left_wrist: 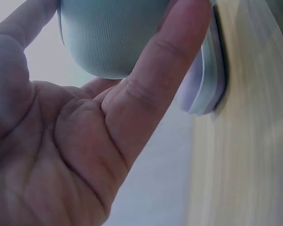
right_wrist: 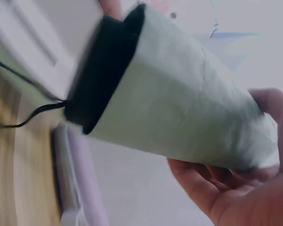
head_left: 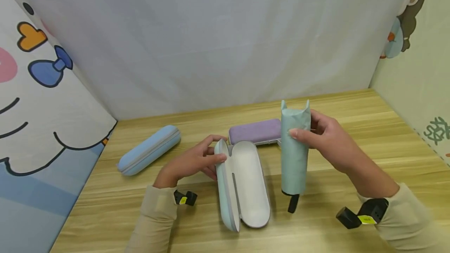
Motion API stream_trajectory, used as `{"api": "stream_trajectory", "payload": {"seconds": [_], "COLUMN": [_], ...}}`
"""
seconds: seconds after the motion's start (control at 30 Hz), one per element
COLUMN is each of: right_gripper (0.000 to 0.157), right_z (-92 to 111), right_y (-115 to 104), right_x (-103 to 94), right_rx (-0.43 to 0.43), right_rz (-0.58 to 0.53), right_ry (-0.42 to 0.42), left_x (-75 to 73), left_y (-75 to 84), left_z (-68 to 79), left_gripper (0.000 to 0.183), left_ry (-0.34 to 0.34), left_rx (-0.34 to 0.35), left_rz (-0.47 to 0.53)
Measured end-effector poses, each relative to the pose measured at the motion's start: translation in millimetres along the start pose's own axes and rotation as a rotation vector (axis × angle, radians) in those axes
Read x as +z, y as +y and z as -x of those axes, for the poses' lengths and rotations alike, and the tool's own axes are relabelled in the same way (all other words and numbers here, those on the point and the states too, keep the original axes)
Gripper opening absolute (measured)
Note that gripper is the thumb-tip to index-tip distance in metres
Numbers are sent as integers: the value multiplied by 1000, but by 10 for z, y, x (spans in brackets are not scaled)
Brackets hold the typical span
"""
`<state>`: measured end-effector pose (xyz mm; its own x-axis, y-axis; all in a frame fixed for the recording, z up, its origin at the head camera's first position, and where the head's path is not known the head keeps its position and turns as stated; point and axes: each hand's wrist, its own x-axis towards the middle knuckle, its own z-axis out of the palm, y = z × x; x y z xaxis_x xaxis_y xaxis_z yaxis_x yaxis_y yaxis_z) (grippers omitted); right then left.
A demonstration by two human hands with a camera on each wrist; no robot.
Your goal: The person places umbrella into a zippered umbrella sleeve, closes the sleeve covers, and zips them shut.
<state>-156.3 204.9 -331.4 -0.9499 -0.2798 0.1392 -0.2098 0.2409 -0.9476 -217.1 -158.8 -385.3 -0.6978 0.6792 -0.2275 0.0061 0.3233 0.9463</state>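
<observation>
My right hand (head_left: 332, 138) holds a folded umbrella (head_left: 294, 155) in a mint fabric sleeve, upright above the table. Its black end and strap point down in the head view; in the right wrist view that black end (right_wrist: 101, 70) shows close up. To its left, a mint hard case (head_left: 251, 190) stands unfolded, its white inside bare. My left hand (head_left: 197, 159) grips the lid of this case at its far end, thumb on the rim. The left wrist view shows the case's ribbed mint shell (left_wrist: 115, 37) between thumb and fingers.
Behind the mint case lies a purple case (head_left: 254, 131), partly hidden by the umbrella. A closed light-blue zip case (head_left: 149, 149) lies at the left of the wooden table (head_left: 197, 231). Cloth walls (head_left: 225, 50) border the back and sides.
</observation>
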Motion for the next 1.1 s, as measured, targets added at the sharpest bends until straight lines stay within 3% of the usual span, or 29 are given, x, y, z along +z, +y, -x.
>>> {"api": "stream_trajectory", "payload": {"seconds": [0.2,0.3,0.53,0.77,1.1], "right_gripper": [43,40,50,56,71], "right_z": [-14,-33,-79,-135,-264], "right_y": [-121,-104,101,253,286], "right_x": [209,343,645,873,984], "right_rx": [-34,-70,-65,-2,141], "right_rz": [-177,-180,57,201,475], "right_ry": [174,209,162,107,72], "left_x": [54,71,104,158,224], "left_y": [51,65,89,155,211], "left_z": [-10,-18,-26,-23,-37], "left_gripper": [69,70,68,67,62], "left_ry": [14,21,29,50,27], "left_rx": [12,14,46,66,104], "left_rz": [-1,-3,-9,-26,-42]}}
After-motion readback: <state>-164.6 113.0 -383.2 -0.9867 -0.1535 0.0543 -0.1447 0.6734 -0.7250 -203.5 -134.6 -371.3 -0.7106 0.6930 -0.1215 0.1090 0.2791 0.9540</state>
